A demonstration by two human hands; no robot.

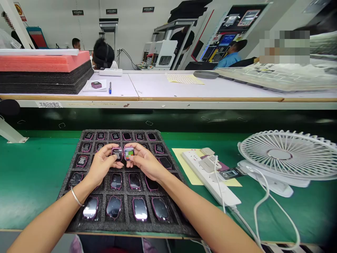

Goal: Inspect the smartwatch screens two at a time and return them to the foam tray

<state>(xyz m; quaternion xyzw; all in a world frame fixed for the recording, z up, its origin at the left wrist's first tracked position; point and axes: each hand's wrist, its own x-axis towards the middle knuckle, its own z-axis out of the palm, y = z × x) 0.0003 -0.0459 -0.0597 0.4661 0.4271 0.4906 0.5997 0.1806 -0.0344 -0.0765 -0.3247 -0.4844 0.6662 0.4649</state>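
Observation:
A purple-framed smartwatch body (117,154) with white text on its dark screen is pinched in my left hand (104,161). Right beside it, my right hand (143,161) grips a second smartwatch body (129,153), whose screen shows a coloured picture; my thumb lies on its lower edge. Both hands are over a black foam tray (102,219) that holds rows of similar watch bodies. Several in the far rows show text, while the nearer ones, such as a dark watch body (114,207), have blank, reflective screens. My arms hide some of the tray's pockets.
A white power strip (210,179) with cables lies on yellow paper (181,158) right of the tray, before a white fan (279,154). Above the bench runs a shelf (155,86) with stacked foam (42,75), a pen (110,88) and another watch body (96,84). People sit beyond.

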